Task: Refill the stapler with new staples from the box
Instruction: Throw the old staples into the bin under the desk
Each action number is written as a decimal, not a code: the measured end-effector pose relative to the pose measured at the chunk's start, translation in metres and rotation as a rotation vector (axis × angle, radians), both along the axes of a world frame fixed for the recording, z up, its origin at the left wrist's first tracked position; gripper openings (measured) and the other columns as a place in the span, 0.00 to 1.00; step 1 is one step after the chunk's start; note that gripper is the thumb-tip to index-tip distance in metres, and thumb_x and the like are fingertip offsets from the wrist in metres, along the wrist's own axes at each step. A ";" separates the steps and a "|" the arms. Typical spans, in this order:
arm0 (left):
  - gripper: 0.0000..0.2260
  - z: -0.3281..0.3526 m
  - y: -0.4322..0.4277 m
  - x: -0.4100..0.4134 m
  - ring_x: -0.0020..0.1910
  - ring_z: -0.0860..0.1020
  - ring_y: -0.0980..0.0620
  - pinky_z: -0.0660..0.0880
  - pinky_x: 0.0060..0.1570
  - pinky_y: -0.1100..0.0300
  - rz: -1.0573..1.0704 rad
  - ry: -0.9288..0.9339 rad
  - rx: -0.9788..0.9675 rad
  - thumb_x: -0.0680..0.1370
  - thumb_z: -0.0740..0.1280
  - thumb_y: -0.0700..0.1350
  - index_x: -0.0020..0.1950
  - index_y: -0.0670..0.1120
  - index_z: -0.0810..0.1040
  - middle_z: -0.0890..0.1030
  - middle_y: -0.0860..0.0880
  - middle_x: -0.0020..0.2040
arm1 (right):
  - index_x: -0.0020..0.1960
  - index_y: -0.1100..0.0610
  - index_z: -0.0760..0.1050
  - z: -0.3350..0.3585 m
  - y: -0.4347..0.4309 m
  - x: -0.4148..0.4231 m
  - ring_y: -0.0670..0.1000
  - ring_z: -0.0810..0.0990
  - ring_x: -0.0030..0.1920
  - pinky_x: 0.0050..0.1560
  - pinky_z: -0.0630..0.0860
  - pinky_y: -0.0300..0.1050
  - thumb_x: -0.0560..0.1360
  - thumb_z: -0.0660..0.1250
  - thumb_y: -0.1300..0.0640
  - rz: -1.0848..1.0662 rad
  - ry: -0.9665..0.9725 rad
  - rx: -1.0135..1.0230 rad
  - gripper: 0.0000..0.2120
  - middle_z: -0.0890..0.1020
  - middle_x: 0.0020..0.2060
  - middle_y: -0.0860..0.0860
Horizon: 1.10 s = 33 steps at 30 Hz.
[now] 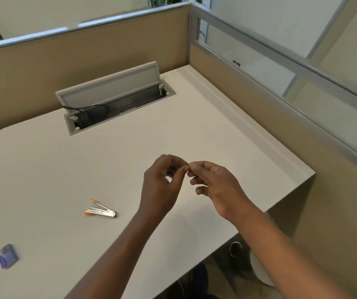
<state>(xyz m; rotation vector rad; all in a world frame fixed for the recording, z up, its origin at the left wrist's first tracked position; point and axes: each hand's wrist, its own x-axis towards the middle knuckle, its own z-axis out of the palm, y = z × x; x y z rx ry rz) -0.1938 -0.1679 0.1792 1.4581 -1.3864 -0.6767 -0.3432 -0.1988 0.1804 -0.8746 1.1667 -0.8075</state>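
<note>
We see both hands raised over the middle of the tabletop [194, 117], meeting fingertip to fingertip. The left hand [162, 182] has its grip nearly closed, thumb and forefinger pinched together and the other fingers curled. The right hand [214, 184] pinches at the same spot, with its lower fingers loosely bent. Whatever sits between the two grips is too small for us to make out. Given the task, we judge it to be a short strip of staples being handled or separated.

The stapler [100, 211] lies on the tabletop to the near left of the hands, well apart from them. It is spread open in a V, with its metal channel exposed and orange tips at the left end. Opening it therefore looks done. We cannot tell whether anything is in the channel. The box [7, 255] sits further to the near left, close to the edge and apart from the stapler. We cannot tell if it is open.

In our judgement, what is left is to lay the strip into the channel and close the stapler.

The box is blue-purple with pale print on its face, but we cannot read any of it. We see no brand or lettering on the stapler either.
</note>
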 end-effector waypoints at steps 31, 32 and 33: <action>0.03 -0.056 0.011 -0.175 0.42 0.78 0.56 0.78 0.41 0.61 -0.870 -0.151 -0.025 0.79 0.70 0.40 0.51 0.47 0.80 0.80 0.53 0.44 | 0.50 0.56 0.82 -0.060 0.119 -0.171 0.45 0.80 0.34 0.31 0.71 0.39 0.79 0.70 0.56 -0.631 -0.051 0.131 0.04 0.84 0.36 0.48; 0.03 -0.061 0.009 -0.182 0.43 0.78 0.57 0.77 0.41 0.63 -0.891 -0.160 -0.015 0.79 0.70 0.41 0.51 0.47 0.80 0.80 0.54 0.45 | 0.50 0.55 0.82 -0.065 0.121 -0.177 0.45 0.79 0.34 0.31 0.71 0.39 0.80 0.70 0.56 -0.644 -0.052 0.136 0.04 0.84 0.36 0.48; 0.03 -0.065 0.007 -0.188 0.43 0.78 0.57 0.76 0.41 0.65 -0.914 -0.170 -0.008 0.79 0.70 0.41 0.52 0.47 0.80 0.80 0.54 0.45 | 0.50 0.55 0.82 -0.070 0.121 -0.182 0.45 0.79 0.34 0.31 0.71 0.39 0.80 0.70 0.56 -0.657 -0.053 0.144 0.04 0.84 0.36 0.48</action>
